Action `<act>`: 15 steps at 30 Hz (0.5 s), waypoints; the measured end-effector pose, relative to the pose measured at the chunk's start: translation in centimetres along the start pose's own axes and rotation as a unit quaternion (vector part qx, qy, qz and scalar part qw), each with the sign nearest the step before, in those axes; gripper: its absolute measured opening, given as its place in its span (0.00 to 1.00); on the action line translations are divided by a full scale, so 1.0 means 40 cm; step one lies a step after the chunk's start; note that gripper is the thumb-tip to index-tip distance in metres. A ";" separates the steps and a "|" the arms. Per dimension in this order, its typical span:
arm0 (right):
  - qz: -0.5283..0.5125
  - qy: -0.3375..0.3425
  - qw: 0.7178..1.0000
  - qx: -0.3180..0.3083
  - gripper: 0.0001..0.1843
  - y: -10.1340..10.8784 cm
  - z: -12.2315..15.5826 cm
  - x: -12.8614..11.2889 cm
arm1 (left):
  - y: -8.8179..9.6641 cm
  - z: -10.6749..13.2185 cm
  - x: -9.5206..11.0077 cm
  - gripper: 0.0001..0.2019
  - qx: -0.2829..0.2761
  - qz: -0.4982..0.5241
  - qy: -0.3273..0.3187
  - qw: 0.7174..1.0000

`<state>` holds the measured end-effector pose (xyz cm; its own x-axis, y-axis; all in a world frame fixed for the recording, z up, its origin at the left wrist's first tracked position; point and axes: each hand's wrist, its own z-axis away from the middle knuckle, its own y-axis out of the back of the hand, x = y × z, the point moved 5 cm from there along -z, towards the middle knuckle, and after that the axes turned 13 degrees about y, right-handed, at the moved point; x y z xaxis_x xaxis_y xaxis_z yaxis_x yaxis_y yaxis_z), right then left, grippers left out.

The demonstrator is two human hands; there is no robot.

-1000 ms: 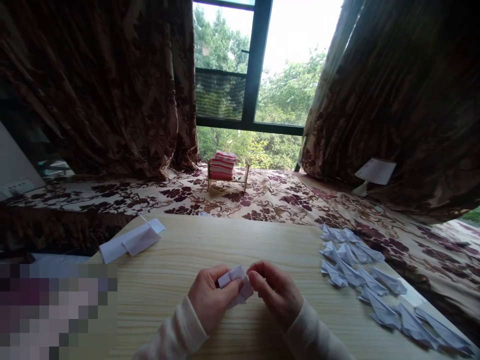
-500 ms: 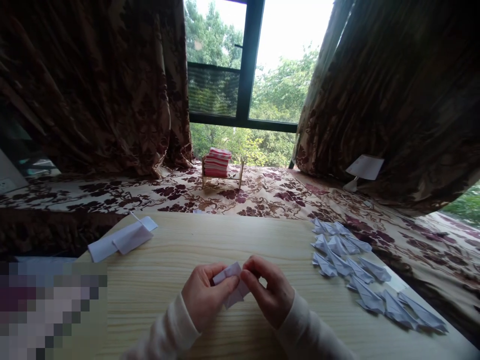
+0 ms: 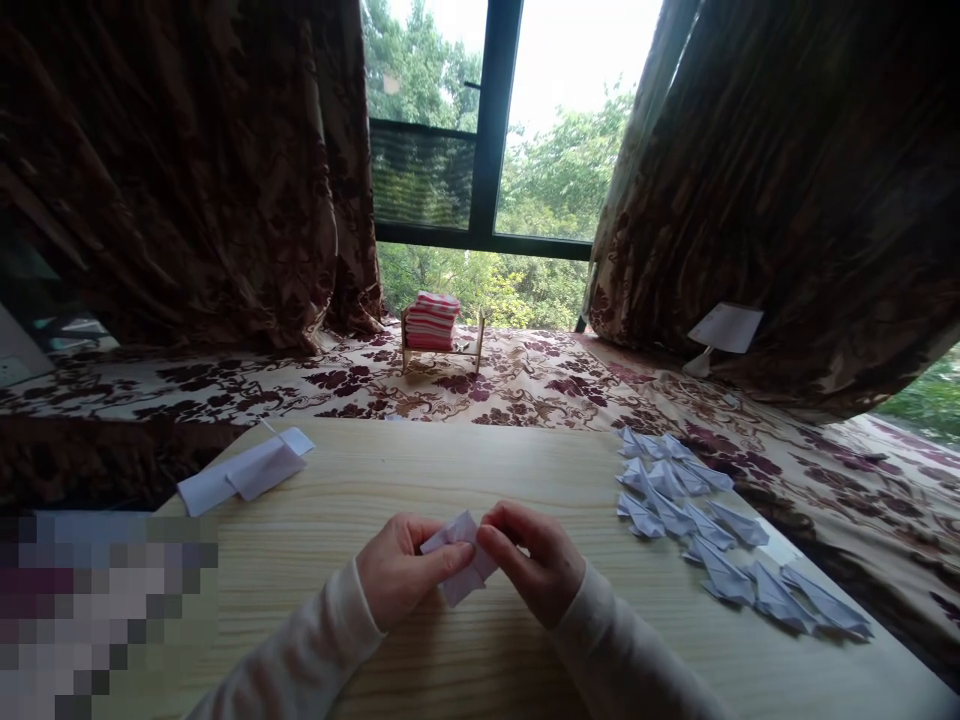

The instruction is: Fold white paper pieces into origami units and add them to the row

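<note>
Between my hands, above the middle of the table, is a small folded piece of white paper [image 3: 466, 580]. My left hand [image 3: 401, 570] pinches it, thumb on top and fingers behind. At its right edge, my right hand [image 3: 536, 560] has thumb and forefinger pressed together on the paper; the exact contact point is hard to make out. On the table's right side lie several folded white paper pieces [image 3: 724, 570] with pointed ends, set out in rough rows. Flat white paper sheets [image 3: 247, 470] lie overlapping at the far left.
The pale wooden table [image 3: 360, 460] meets a ledge covered with floral cloth [image 3: 517, 370]. On it stand a small wooden rack [image 3: 405, 345] with stacked red-and-white cloths [image 3: 433, 322] and a white lamp [image 3: 726, 328]. Dark curtains [image 3: 187, 170] flank the window. A blurred patch covers the lower left.
The paper between my hands has been turned slightly, and more of its face shows now. Both hands stay close together. The whole view has shifted a little.
</note>
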<state>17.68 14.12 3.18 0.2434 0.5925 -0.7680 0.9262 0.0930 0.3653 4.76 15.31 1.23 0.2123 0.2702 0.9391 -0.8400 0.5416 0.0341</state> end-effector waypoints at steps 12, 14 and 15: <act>-0.033 -0.002 0.999 -0.022 0.16 -0.009 0.000 -0.003 | -0.017 0.010 0.021 0.14 0.019 0.014 -0.024 0.999; -0.033 0.000 0.999 -0.021 0.16 -0.010 -0.001 -0.003 | -0.020 0.011 0.022 0.14 0.015 0.017 -0.022 0.999; -0.027 0.004 0.999 -0.018 0.15 -0.010 -0.001 -0.003 | -0.022 0.012 0.021 0.14 0.015 0.019 -0.020 1.000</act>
<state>17.28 14.03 3.16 0.1910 0.5928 -0.7824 0.9271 0.1529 0.3421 5.43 14.70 2.16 0.1596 0.2574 0.9530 -0.8614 0.5079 0.0071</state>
